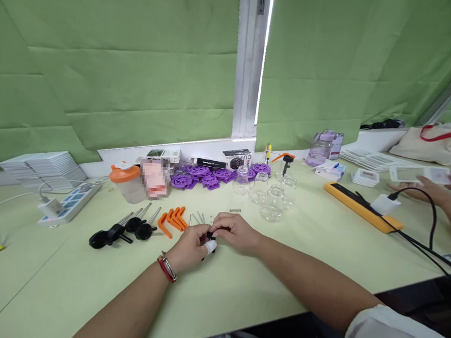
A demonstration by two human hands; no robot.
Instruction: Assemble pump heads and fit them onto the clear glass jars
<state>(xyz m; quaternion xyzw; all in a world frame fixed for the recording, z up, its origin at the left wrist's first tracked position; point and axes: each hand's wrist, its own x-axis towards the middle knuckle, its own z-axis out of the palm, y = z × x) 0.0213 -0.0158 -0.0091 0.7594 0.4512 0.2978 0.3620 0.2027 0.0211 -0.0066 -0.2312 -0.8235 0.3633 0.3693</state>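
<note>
In the middle of the table, my left hand [188,249] and my right hand [239,232] meet with fingers pinched on a small black plastic part [213,246]. Fingers cover most of it. White tape wraps my left thumb. Just left of my hands lie several bent orange handles [175,217]. Beyond my fingertips are thin metal rods [197,217] and a coil spring [235,210]. Farther left rest several black round pieces with metal shafts [144,231].
Purple plastic parts [198,171] and clear glass jars [272,204] stand toward the back. An orange-lidded shaker cup [128,183] is back left, near a white power strip [71,204]. On the right are an orange power strip [361,208] and another person's hands [432,191] holding clear plastic cases.
</note>
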